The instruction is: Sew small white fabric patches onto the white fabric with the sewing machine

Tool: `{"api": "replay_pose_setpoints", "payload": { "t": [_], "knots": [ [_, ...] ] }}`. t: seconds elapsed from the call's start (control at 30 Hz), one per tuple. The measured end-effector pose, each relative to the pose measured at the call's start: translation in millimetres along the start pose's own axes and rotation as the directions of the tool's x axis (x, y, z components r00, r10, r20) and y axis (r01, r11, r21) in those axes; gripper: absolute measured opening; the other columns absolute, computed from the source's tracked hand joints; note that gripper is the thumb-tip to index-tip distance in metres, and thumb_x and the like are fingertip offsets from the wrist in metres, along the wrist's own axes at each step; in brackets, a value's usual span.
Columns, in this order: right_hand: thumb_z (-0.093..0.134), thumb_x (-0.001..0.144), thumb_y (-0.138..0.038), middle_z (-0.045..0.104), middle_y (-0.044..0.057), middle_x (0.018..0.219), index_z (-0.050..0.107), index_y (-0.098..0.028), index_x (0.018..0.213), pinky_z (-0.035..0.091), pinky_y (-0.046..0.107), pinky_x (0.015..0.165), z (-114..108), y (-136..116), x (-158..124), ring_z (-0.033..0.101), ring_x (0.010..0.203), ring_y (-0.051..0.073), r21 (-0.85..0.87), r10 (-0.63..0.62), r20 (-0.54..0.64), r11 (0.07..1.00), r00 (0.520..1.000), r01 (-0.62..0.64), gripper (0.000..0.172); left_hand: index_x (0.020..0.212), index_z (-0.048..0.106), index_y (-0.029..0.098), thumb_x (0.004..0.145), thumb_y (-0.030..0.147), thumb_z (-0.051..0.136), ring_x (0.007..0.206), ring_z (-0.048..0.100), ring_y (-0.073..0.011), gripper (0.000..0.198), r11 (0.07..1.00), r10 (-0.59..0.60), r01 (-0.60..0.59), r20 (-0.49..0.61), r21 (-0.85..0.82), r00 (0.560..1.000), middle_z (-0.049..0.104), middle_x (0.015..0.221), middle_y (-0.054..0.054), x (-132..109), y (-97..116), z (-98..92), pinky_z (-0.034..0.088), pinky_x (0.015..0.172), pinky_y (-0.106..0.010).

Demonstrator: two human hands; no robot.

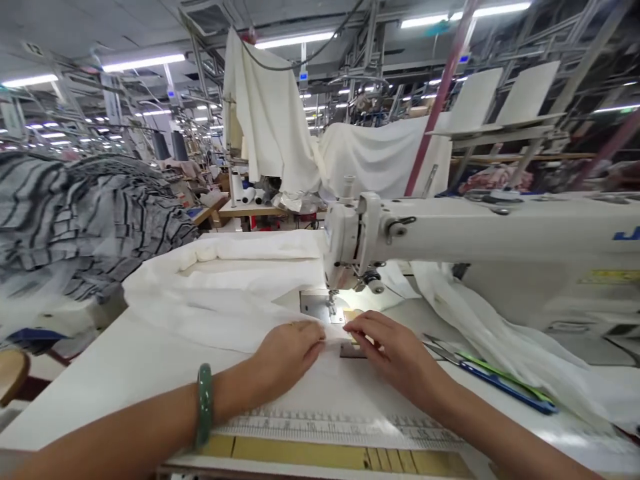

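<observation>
White fabric (225,293) lies spread over the sewing table and runs under the needle of a white sewing machine (450,233). My left hand (287,353) rests on the fabric just in front of the presser foot (331,308), fingers curled and pinching the cloth edge. My right hand (395,350) lies close beside it on the right, fingertips pressed on the same edge. A green bangle (204,413) sits on my left wrist. The lit needle plate (315,307) is right behind both hands.
Blue and green handled scissors (500,380) lie right of my right hand. A ruler strip (325,427) runs along the table's front edge. Striped grey fabric (85,220) is heaped at the left. More white cloth (270,113) hangs behind the machine.
</observation>
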State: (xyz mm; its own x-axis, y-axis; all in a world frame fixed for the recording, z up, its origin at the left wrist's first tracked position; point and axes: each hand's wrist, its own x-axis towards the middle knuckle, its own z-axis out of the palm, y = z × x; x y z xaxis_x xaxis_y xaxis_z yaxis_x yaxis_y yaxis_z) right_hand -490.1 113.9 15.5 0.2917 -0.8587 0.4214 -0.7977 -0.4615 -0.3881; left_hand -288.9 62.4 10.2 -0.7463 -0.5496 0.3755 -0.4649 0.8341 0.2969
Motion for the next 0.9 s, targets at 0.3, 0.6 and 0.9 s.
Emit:
{"api": "replay_pose_setpoints", "payload": {
  "t": [0.3, 0.6, 0.9],
  "knots": [
    [0.052, 0.086, -0.026, 0.058, 0.009, 0.115, 0.057, -0.015, 0.112, 0.042, 0.044, 0.088, -3.5, 7.4, 7.7, 0.052, 0.097, 0.027, -0.118, -0.329, 0.278, 0.921, 0.903, 0.371, 0.028, 0.085, 0.063, 0.017, 0.083, 0.02, 0.048, 0.071, 0.063, -0.0153, 0.016, 0.988, -0.133, 0.118, -0.164, -0.098, 0.978, 0.069, 0.079, -0.002, 28.9, -24.6, -14.7, 0.05, 0.064, -0.024],
    [0.049, 0.088, -0.034, 0.058, 0.009, 0.112, 0.055, -0.021, 0.118, 0.036, 0.045, 0.093, -13.9, 24.3, 11.9, 0.047, 0.103, 0.026, -0.073, -0.356, 0.309, 0.916, 0.882, 0.395, 0.033, 0.077, 0.057, 0.016, 0.08, 0.007, 0.042, 0.071, 0.056, -0.0145, 0.017, 0.848, 0.374, -0.356, 0.034, 0.392, 0.927, 0.062, 0.073, -0.002, 27.7, -8.3, 1.5, 0.041, 0.088, -0.037],
    [0.049, 0.089, -0.035, 0.054, 0.008, 0.12, 0.055, -0.02, 0.119, 0.033, 0.042, 0.097, -11.6, 29.9, 10.1, 0.046, 0.105, 0.025, -0.041, -0.346, 0.301, 0.926, 0.888, 0.375, 0.034, 0.088, 0.061, 0.02, 0.081, 0.008, 0.051, 0.076, 0.054, -0.0144, 0.018, 0.887, 0.42, -0.305, -0.332, 0.346, 0.845, 0.063, 0.078, -0.002, 35.4, -16.0, -20.7, 0.041, 0.076, -0.033]
  ]
}}
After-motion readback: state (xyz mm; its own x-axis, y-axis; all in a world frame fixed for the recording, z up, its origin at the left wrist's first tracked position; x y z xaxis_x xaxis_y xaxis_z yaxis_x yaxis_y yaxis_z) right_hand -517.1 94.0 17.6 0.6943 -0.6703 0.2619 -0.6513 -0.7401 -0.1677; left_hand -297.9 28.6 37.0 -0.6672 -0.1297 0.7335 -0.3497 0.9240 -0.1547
